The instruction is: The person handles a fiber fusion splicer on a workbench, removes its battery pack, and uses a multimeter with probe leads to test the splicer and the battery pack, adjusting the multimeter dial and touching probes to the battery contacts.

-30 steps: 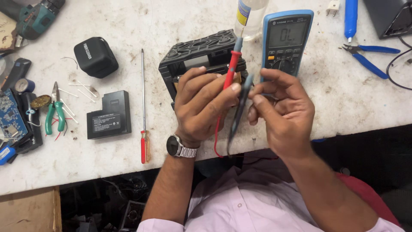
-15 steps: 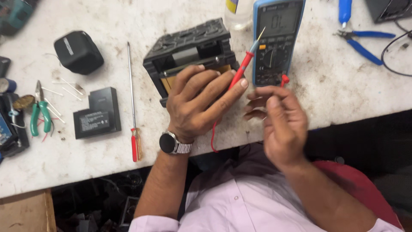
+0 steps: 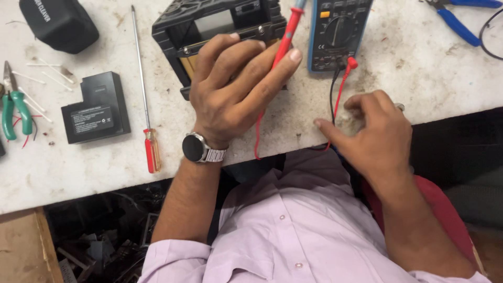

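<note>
I have the left hand (image 3: 233, 89) curled over the black unit (image 3: 220, 31) on the bench (image 3: 408, 68), its fingers pinching the red probe (image 3: 283, 44) between forefinger and middle finger, so the probe slants up toward the meter (image 3: 338, 31) with its tip out of sight at the top edge. The right hand (image 3: 374, 133) lies knuckles-up at the bench edge, fingers loosely bent, pressing down on the leads (image 3: 335, 91); I cannot tell whether it grips anything beneath the palm. The red lead runs from the probe under my left hand, loops near the bench edge, and its plug sits in the meter's socket beside the black one. I judge the probe light and stiff, with a smooth plastic barrel that could twist in a loose pinch, so the best hold is on the thick part of the barrel, well back from the metal tip. The lead is soft and springy and may tug the probe sideways. A red screwdriver (image 3: 144, 94) and a flat battery (image 3: 97, 107) lie left of the unit, apart from both hands.
</note>
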The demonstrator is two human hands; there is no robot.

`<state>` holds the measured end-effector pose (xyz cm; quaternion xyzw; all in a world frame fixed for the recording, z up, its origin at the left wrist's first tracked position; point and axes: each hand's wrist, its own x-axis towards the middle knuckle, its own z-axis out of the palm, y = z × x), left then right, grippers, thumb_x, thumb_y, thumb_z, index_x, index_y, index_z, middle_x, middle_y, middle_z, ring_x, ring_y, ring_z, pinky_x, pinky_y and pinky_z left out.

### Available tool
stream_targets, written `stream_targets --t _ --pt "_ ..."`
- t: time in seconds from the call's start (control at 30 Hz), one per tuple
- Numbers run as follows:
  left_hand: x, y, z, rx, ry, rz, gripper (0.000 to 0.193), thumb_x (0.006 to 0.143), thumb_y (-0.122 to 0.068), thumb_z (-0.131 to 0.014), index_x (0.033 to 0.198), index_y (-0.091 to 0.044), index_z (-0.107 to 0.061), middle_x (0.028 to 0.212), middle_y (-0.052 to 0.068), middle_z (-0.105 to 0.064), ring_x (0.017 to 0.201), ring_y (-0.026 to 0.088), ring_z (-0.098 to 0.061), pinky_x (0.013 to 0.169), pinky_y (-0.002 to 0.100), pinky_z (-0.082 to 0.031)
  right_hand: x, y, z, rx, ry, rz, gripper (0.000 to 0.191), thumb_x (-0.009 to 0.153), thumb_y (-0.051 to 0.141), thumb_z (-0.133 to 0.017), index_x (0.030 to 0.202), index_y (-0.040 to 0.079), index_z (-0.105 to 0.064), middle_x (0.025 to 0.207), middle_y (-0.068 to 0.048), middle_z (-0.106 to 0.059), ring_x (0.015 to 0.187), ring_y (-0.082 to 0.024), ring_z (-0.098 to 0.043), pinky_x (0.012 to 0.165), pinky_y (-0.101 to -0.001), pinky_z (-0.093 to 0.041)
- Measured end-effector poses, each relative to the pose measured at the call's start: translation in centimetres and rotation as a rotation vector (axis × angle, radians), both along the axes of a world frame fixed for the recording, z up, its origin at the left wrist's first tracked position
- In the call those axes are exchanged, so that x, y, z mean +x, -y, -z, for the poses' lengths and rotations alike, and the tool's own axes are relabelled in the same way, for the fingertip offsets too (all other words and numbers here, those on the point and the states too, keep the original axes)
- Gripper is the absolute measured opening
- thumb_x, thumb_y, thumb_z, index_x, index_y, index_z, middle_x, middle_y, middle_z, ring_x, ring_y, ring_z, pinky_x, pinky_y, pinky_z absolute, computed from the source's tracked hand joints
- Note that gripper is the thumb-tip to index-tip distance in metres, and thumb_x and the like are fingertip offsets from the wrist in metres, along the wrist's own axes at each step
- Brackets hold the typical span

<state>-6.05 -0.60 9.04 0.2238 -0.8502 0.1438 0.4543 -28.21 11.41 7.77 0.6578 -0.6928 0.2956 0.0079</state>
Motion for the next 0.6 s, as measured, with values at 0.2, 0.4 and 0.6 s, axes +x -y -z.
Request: stream_targets --t 0.2,0.4,0.6 --pt "0.1 0.1 -0.2 -0.009 0.016 0.019 0.033 0.106 -0.021 -0.074 0.138 -0.024 -0.068 0.127 -0.005 -0.074 0.123 0.016 -0.061 0.116 0.041 -0.042 0.7 -1.3 0.5 -0.099 0.225 -0.077 0.023 0.1 0.015 -0.08 0.109 0.004 -0.062 0.105 -0.011 -0.065 0.091 -0.021 -0.065 0.079 -0.033 -0.054" --pt "0.1 -0.3 -0.5 0.002 0.049 0.028 0.032 0.109 -0.022 -0.066 0.142 -0.025 -0.062 0.131 -0.002 -0.075 0.124 0.017 -0.062 0.117 0.042 -0.041 3.1 2.6 -2.9 0.192 1.517 -0.382 0.028 0.105 0.019 -0.053 0.127 0.003 -0.059 0.107 -0.009 -0.07 0.094 -0.014 -0.068 0.083 -0.0263 -0.058" --pt "0.7 0.4 -0.8 0.127 -0.08 0.13 0.037 0.112 -0.026 -0.06 0.141 -0.003 -0.056 0.129 0.007 -0.074 0.122 0.023 -0.065 0.115 0.047 -0.045 5.1 -1.5 -2.2 0.619 1.289 -0.436 0.021 0.105 0.015 -0.059 0.108 -0.004 -0.067 0.087 -0.012 -0.067 0.068 -0.018 -0.059 0.06 -0.0293 -0.051"
